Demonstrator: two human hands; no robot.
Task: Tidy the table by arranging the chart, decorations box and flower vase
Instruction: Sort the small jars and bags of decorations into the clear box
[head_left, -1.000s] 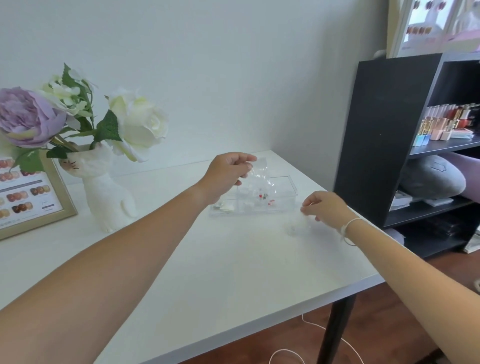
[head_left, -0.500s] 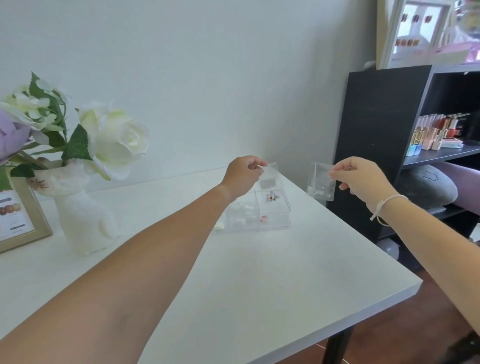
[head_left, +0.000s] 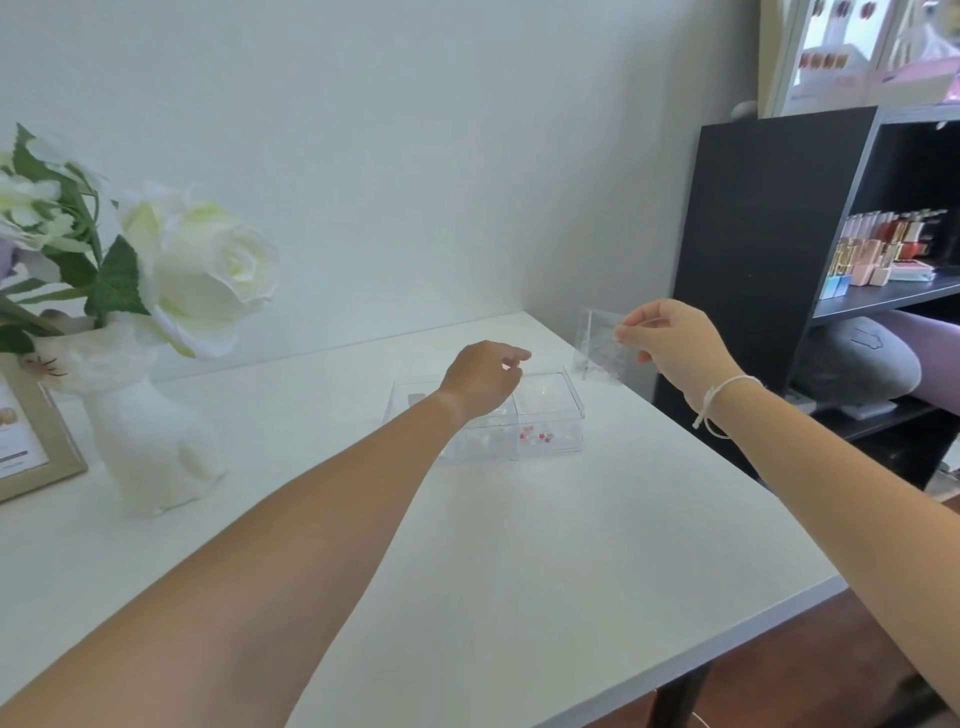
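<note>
A clear compartmented decorations box with small red pieces inside sits at the back right of the white table. My left hand hovers just over its left half, fingers loosely curled, with nothing visible in them. To the right of the box, my right hand pinches a small clear packet and holds it in the air. A white cat-shaped vase with white roses stands at the left. The framed chart is cut off by the left edge.
A black shelf unit stands close against the table's right side, holding polish bottles and a grey cushion. The wall runs behind the table. The table's front right corner drops to a wooden floor.
My left hand has come down over the box, and the clear packet it held is no longer in its fingers. My right hand lifted a packet off the table and keeps it raised.
</note>
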